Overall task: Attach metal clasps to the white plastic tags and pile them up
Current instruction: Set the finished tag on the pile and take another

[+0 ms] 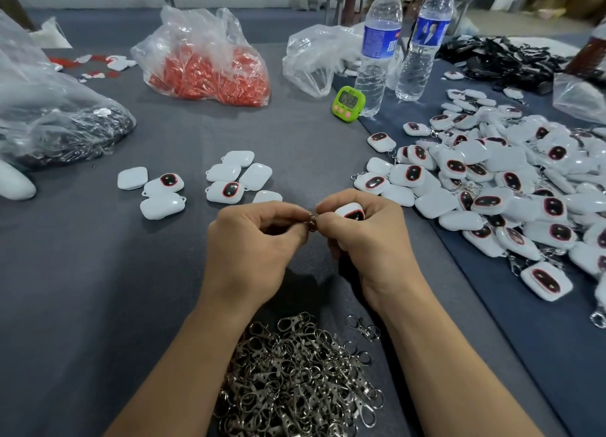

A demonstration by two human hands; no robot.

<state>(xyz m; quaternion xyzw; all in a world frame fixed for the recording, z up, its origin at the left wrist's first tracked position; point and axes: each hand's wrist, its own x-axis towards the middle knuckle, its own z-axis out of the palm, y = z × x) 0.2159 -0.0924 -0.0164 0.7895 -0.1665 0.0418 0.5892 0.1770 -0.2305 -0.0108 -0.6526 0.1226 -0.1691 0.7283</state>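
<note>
White tag in work: one white plastic tag, dark red-rimmed face up, sits at the centre of the head view, held in the right hand.
Right hand fingers: curled round the tag, thumb and forefinger pressed together at its near corner.
Metal clasp in work: a small metal clasp is pinched by the left hand, thumb against forefinger, touching the right thumb tip.
Join: the fingertips hide the tag's loop, so the ring is perhaps only part way through.
Done: a broad pile of finished tags spreads from 2 to 4 o'clock of the hands, with clasps showing at its edges.
Left to do: two small clusters of bare tags lie on the grey cloth, one at 9 o'clock and one at 10 o'clock, with no clasp seen on them.
Clasp supply: a heap of loose clasps lies at 6 o'clock between the forearms, far more than the bare tags in sight.
Stage: judged late in this batch, since the pile far outnumbers the bare tags.
Next: seat the ring, then drop this tag on the pile at 3 o'clock.
Bystanders: a green timer at 12 o'clock, water bottles at 1 o'clock.
</note>
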